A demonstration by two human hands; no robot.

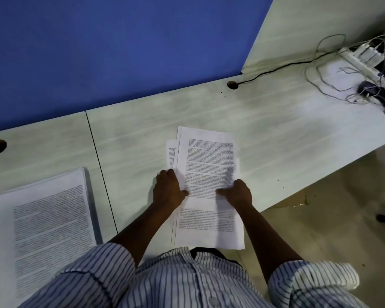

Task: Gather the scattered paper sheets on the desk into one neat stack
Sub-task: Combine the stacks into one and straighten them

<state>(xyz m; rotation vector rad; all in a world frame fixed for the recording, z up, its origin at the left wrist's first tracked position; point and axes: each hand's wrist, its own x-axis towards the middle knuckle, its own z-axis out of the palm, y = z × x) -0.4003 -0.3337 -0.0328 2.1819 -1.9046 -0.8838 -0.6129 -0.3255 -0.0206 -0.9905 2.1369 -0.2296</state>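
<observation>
Gripping the paper sheets at centre frame, your left hand and right hand pinch the side edges, thumbs on top; corners jut unevenly upper left. Bare tabletop spreads right; another stack sits lower left.

Printed sheets, loosely gathered.
Edges uneven, overhanging the near edge of the desk; a neater stack lies well left.

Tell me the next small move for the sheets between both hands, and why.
Probably tap or nudge the held sheets square: the left hand and right hand grip their side edges, but lower sheets poke out skewed at the upper left. The neat stack on the left can wait.
</observation>
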